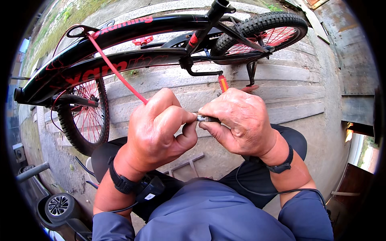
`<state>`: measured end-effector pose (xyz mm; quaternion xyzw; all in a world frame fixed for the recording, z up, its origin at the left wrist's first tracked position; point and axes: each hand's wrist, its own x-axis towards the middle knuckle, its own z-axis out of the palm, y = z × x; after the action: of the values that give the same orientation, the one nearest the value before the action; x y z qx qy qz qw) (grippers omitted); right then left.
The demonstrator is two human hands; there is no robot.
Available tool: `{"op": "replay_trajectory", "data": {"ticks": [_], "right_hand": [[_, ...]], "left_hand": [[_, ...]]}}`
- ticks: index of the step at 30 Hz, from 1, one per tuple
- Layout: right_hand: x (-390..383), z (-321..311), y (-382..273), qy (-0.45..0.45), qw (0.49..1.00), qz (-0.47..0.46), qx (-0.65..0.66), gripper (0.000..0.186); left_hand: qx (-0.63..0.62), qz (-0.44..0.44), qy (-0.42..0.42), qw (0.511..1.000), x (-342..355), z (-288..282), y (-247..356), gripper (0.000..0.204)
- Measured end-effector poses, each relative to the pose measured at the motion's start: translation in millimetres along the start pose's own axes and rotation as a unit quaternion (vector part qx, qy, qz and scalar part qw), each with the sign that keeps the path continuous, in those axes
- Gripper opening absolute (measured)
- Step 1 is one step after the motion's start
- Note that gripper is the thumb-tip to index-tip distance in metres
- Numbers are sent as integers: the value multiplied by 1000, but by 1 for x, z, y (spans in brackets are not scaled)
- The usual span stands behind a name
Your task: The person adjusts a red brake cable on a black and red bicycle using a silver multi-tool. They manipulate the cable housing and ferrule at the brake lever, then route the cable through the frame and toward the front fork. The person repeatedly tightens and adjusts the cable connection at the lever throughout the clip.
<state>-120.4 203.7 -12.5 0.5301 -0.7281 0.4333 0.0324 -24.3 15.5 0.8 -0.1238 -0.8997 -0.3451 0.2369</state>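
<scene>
In front of my chest, my left hand [163, 124] and my right hand [243, 122] meet with their fingertips pinched. Between them is a small black-and-silver fitting [202, 118], its dark part gripped by my right thumb and fingers. My left thumb and forefinger close at its silver end. A red cable [118, 74] runs from the bicycle frame down into my left hand, where the palm hides its end. The black bicycle frame [161, 24] with red lettering lies across the view beyond my hands.
The front wheel [105, 116] lies left, and the knobby rear wheel [267, 22] at the far right. A crank arm [205, 73] and a red-and-yellow handle-like piece [223, 83] are just beyond my right hand. A wooden piece [185, 164] lies on the ground between my legs.
</scene>
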Motion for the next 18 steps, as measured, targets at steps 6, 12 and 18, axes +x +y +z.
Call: {"op": "replay_trajectory", "data": {"ticks": [6, 12, 18], "right_hand": [[0, 0, -4, -10, 1000, 7, 29, 25], [1, 0, 0, -9, 1000, 0, 24, 25], [0, -1, 2, -11, 1000, 0, 19, 28]], "left_hand": [[-58, 48, -51, 996, 8, -10, -14, 25], [-44, 31, -35, 998, 3, -7, -11, 25], [-24, 16, -8, 1000, -2, 0, -6, 26]]}}
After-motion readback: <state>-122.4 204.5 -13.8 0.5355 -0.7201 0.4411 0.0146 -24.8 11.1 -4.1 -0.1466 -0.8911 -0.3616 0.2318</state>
